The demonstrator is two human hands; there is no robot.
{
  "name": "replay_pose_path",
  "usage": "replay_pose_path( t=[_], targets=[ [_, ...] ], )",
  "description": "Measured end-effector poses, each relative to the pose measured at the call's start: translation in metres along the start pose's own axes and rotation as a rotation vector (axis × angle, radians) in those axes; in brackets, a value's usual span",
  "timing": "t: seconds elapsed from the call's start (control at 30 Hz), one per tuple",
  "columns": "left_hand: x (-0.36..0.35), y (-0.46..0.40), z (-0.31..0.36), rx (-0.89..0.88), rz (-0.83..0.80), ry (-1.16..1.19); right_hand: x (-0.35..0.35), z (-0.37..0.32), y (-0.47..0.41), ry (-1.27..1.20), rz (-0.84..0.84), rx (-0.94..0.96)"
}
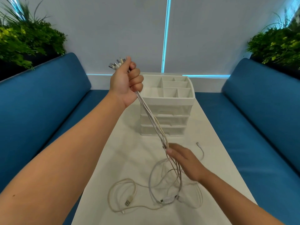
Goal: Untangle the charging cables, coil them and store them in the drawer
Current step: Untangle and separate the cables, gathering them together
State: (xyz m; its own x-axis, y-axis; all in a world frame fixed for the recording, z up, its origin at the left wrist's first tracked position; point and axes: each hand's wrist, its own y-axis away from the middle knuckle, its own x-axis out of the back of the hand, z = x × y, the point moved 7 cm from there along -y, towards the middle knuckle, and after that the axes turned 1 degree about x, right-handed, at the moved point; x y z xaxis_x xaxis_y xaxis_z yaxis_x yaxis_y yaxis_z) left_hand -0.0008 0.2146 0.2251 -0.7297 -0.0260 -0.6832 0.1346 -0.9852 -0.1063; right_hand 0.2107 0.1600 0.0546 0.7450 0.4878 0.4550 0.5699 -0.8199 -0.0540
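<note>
My left hand (125, 82) is raised above the table and grips a bunch of several white charging cables (154, 124) near their plug ends, which stick out above my fist. The cables run taut down to my right hand (183, 158), which pinches the bundle low over the table. Below it the cables spread in tangled loops (164, 189). A separate cable loop (121, 197) with a USB plug lies at the near left. Behind stands a white plastic drawer unit (164, 125) with its drawers closed and an open compartment tray on top.
A narrow white table (129, 153) runs away from me between two blue sofas (48, 98) (259, 101). A loose cable end (200, 148) lies right of the drawer unit. Green plants (24, 39) stand behind both sofas.
</note>
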Motion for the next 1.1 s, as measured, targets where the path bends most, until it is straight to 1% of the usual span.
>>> replay_pose_path(
  t=[0.13, 0.2, 0.4, 0.47, 0.57, 0.6, 0.67, 0.73, 0.8, 0.87, 0.9, 1.0, 1.1],
  targets=[
    [-0.015, 0.0, -0.009, 0.056, -0.075, -0.022, 0.009, -0.061, -0.029, -0.214, -0.035, 0.063],
    [-0.018, -0.001, -0.009, 0.058, -0.086, -0.029, 0.01, -0.079, -0.037, -0.34, -0.019, 0.069],
    [-0.013, 0.002, -0.003, 0.063, -0.096, -0.088, 0.009, -0.073, -0.043, -0.482, 0.046, 0.027],
    [-0.013, 0.002, -0.002, 0.064, -0.105, -0.103, 0.005, -0.074, -0.042, -0.547, -0.015, 0.008],
    [-0.018, 0.0, 0.003, 0.055, -0.12, -0.109, -0.007, -0.075, -0.036, -0.6, -0.223, -0.028],
    [-0.019, -0.001, 0.006, 0.05, -0.123, -0.112, -0.01, -0.074, -0.034, -0.586, -0.275, -0.04],
    [-0.023, -0.002, 0.009, 0.049, -0.13, -0.123, -0.012, -0.071, -0.029, -0.503, -0.324, -0.053],
    [-0.027, -0.002, 0.008, 0.05, -0.133, -0.147, -0.011, -0.067, -0.028, -0.408, -0.29, -0.076],
    [-0.028, -0.002, 0.007, 0.046, -0.13, -0.185, -0.003, -0.063, -0.031, -0.354, -0.138, -0.073],
    [-0.028, -0.002, 0.007, 0.034, -0.117, -0.203, 0.007, -0.059, -0.033, -0.327, 0.025, -0.029],
    [-0.028, -0.002, 0.009, 0.026, -0.108, -0.199, 0.01, -0.058, -0.033, -0.332, 0.066, -0.008],
    [-0.03, -0.002, 0.014, 0.006, -0.102, -0.197, 0.006, -0.053, -0.03, -0.359, 0.083, -0.019],
    [-0.035, -0.002, 0.018, -0.009, -0.112, -0.224, -0.007, -0.053, -0.026, -0.423, -0.012, -0.058]
  ],
)
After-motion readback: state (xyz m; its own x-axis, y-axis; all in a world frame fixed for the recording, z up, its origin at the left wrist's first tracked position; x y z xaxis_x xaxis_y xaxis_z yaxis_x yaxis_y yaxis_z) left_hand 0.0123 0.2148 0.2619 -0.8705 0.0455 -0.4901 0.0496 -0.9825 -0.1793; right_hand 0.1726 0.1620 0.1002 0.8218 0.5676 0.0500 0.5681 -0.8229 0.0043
